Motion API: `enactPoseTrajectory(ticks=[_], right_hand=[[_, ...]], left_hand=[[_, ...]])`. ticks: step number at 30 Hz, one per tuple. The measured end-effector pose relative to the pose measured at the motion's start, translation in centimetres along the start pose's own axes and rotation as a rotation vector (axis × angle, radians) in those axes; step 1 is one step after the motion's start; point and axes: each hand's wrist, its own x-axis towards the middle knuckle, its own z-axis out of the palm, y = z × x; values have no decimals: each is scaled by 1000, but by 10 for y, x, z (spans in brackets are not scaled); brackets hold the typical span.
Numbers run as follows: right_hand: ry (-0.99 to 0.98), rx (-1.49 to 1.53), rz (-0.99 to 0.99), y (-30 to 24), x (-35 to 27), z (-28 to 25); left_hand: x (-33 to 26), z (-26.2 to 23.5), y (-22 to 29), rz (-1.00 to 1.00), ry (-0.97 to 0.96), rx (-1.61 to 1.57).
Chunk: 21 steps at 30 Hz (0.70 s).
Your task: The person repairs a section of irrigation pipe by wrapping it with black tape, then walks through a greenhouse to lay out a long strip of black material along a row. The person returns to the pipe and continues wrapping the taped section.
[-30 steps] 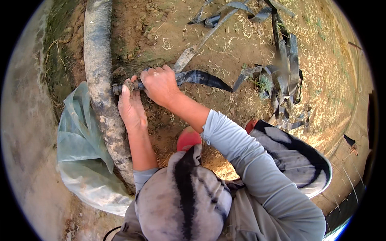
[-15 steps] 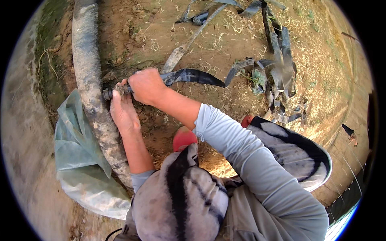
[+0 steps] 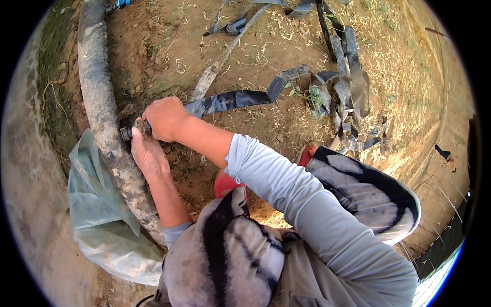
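Note:
A thick, dirt-smeared grey pipe [image 3: 93,61] runs along the ground on my left. From its side sticks a small dark ribbed hose fitting [image 3: 126,134]. My left hand [image 3: 148,153] is closed round the fitting, the thumb lying along it next to the pipe. My right hand [image 3: 168,118] is a fist just right of it, gripping where a flat black drip tape [image 3: 238,99] meets the fitting. The joint itself is hidden under my fingers. From the right fist the tape trails off to the right over the soil.
A tangle of black tape [image 3: 350,87] lies at the far right, a small green plant [image 3: 317,100] beside it. Another muddy strip [image 3: 207,79] runs away from me. Greenish plastic sheeting [image 3: 102,204] lies left of the pipe. A blue piece [image 3: 123,3] shows at the top edge.
Both hands keep their grip at the fitting while the view has shifted slightly. The tape near my right fist lies straighter than before. The blue piece has come into view.

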Motion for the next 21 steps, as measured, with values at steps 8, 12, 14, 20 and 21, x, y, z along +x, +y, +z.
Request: enactPoseTrajectory(ticks=[8,12,14,20,21], right_hand=[[68,66,87,-11,-8,3],[305,83,-18,-9,-27,-6],[546,97,-139,-6,-43,1],[480,236,-42,16,-135,-14],[458,220,9,21,-147,-13]], left_hand=[[-1,3,2,-34,12,0],[-1,4,1,-77,-10,-29],[-3,3,5,-131,-41,-88],[-18,9,-8,-18,-149,-123],[-20,6,-12,-57,-75,-171]])
